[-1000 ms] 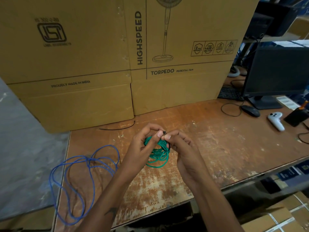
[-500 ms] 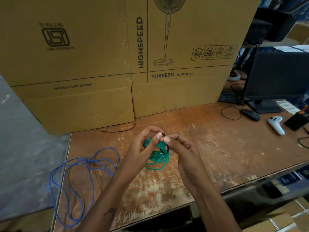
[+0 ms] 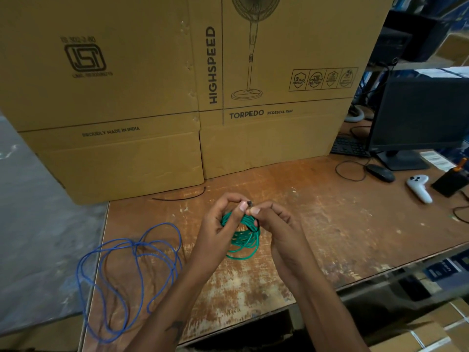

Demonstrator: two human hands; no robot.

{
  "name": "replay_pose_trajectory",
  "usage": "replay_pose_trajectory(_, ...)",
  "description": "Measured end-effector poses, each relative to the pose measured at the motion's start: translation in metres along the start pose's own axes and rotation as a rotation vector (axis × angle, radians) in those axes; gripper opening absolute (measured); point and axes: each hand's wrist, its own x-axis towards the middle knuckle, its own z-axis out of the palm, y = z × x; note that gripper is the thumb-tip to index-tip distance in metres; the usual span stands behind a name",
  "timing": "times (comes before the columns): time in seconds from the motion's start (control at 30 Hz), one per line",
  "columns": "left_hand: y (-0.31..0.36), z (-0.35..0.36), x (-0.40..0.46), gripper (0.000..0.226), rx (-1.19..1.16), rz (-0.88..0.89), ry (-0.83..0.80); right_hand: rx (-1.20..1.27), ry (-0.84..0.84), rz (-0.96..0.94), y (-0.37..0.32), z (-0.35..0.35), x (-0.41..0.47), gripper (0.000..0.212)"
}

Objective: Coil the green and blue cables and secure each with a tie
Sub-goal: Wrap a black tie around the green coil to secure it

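Note:
The green cable (image 3: 243, 240) is wound into a small coil held above the middle of the wooden table (image 3: 317, 224). My left hand (image 3: 220, 224) grips the coil's left side, its thumb up at the top. My right hand (image 3: 272, 221) pinches a thin black tie (image 3: 251, 205) that loops round the coil's top right; its small head shows between both thumbs. The blue cable (image 3: 132, 270) lies loose in wide loops on the table's left part, partly over the edge. A second black tie (image 3: 181, 196) lies on the table by the boxes.
Large cardboard fan boxes (image 3: 152, 97) wall off the back of the table. At the right stand a dark monitor (image 3: 418, 115), a keyboard (image 3: 349, 146), a black mouse (image 3: 380, 172), a white controller (image 3: 418, 188) and a black device (image 3: 449, 181). More cartons sit below right.
Both hands keep their hold on the green coil and tie, with only small finger shifts at the tie's head. The view has tilted slightly.

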Motion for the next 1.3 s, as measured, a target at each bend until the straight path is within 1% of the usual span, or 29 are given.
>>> replay_pose_trajectory(0.13, 0.000, 0.000, -0.001, 0.013, 0.022, 0.007, -0.013, 0.016, 0.010, 0.013, 0.001, -0.001, -0.001, 0.021)
replay_pose_trajectory(0.3, 0.000, -0.001, -0.003, 0.012, 0.034, 0.019, -0.023, 0.037, 0.024, 0.027, 0.001, 0.000, -0.002, 0.015)
replay_pose_trajectory(0.4, 0.000, -0.002, -0.004, 0.011, 0.036, 0.009, -0.030, 0.060, 0.042, 0.029, 0.004, 0.000, -0.003, 0.021)
replay_pose_trajectory(0.5, -0.002, -0.005, -0.004, 0.010, 0.063, -0.009, -0.078, 0.064, 0.025, 0.012, 0.004, -0.002, -0.004, 0.014)
replay_pose_trajectory(0.6, 0.000, -0.011, -0.002, 0.011, 0.128, 0.006, -0.107, 0.026, -0.001, 0.014, 0.007, -0.008, -0.005, 0.027)
replay_pose_trajectory(0.67, 0.001, -0.013, -0.002, 0.011, 0.155, 0.023, -0.109, 0.009, 0.001, 0.035, 0.008, -0.010, -0.005, 0.027)
replay_pose_trajectory(0.77, 0.001, -0.013, -0.004, 0.011, 0.138, 0.034, -0.118, 0.003, 0.065, 0.071, 0.007, -0.008, -0.003, 0.026)
replay_pose_trajectory(0.83, 0.000, -0.011, -0.004, 0.012, 0.141, 0.029, -0.148, 0.032, 0.124, 0.068, 0.005, -0.009, -0.001, 0.034)
replay_pose_trajectory(0.9, -0.002, -0.009, -0.004, 0.013, 0.164, 0.027, -0.173, 0.032, 0.104, 0.054, 0.004, -0.011, 0.002, 0.038)
replay_pose_trajectory(0.97, -0.004, -0.009, -0.003, 0.013, 0.148, 0.022, -0.171, 0.006, 0.068, 0.054, 0.003, -0.011, 0.005, 0.034)
replay_pose_trajectory(1.07, -0.008, -0.011, 0.000, 0.011, 0.140, 0.009, -0.172, -0.017, 0.076, 0.065, 0.003, -0.012, 0.011, 0.027)
replay_pose_trajectory(1.2, -0.016, -0.011, 0.002, 0.017, 0.073, -0.045, -0.160, -0.063, 0.079, 0.081, 0.001, -0.011, 0.020, 0.027)
replay_pose_trajectory(1.3, -0.016, -0.007, 0.003, 0.021, 0.011, -0.052, -0.098, -0.081, 0.077, 0.096, -0.002, -0.007, 0.024, 0.028)
